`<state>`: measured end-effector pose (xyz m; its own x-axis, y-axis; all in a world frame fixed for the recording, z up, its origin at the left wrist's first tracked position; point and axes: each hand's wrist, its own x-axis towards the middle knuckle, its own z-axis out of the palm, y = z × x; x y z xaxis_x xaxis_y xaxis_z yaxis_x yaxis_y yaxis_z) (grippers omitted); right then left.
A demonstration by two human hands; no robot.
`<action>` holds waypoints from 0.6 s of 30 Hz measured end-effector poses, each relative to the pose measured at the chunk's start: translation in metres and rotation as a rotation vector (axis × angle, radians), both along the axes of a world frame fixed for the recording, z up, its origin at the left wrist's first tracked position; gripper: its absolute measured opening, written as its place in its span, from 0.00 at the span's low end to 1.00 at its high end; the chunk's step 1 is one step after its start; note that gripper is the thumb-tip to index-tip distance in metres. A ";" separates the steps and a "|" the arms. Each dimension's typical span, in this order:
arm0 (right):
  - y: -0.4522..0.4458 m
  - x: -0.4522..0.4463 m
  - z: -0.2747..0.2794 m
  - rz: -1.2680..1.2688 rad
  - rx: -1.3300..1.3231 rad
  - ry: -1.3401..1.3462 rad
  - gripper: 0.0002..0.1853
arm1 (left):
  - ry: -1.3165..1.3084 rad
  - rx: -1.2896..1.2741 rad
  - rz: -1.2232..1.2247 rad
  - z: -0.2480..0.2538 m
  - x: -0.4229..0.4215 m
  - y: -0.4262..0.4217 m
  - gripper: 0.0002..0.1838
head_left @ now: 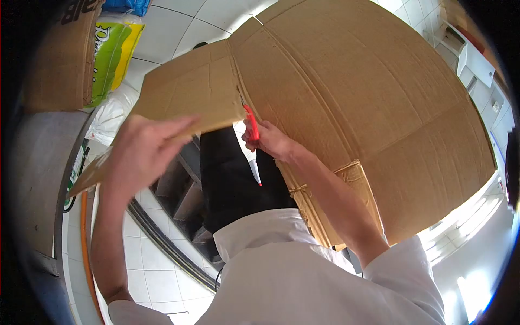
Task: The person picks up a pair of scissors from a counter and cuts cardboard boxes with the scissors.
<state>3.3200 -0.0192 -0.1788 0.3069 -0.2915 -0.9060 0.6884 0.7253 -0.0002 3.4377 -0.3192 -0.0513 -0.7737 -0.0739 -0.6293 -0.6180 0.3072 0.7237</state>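
Right hand: this hand (271, 141) is closed around the red-handled scissors (252, 123), with its fingers curled at the loops.
Scissors, place: in the right hand's grip, at the near end of the split between the narrower cardboard flap (187, 89) and the broad cardboard panel (346, 81). The right hand is the nearer one; the left hand is well apart, across the flap's near edge.
Scissors, direction: the long axis runs from the right fingers away from the body, leaning slightly left, roughly along the split. The dark blades point away from the wearer; their tips are hard to make out against the board.
Left hand: this hand (142, 154) is blurred at the flap's near edge, thumb and fingers apart; whether it pinches the board, I cannot tell.
Cardboard: the flap lies ahead and left of the right grip, the panel ahead and right. Black trousers (225, 179) show below the grip.
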 end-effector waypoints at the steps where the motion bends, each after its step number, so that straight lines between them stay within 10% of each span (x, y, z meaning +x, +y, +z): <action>1: -0.001 0.002 0.003 0.000 0.000 0.000 0.21 | -0.152 0.061 0.043 -0.002 0.000 -0.008 0.18; 18: -0.010 0.019 -0.044 -0.107 0.125 -0.017 0.34 | 0.206 -0.102 -0.076 0.004 0.013 0.061 0.20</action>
<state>3.3391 -0.0292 -0.2223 0.2962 -0.2081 -0.9322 0.7605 0.6418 0.0984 3.4510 -0.2585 -0.0470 -0.8906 -0.0657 -0.4500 -0.4329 0.4252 0.7948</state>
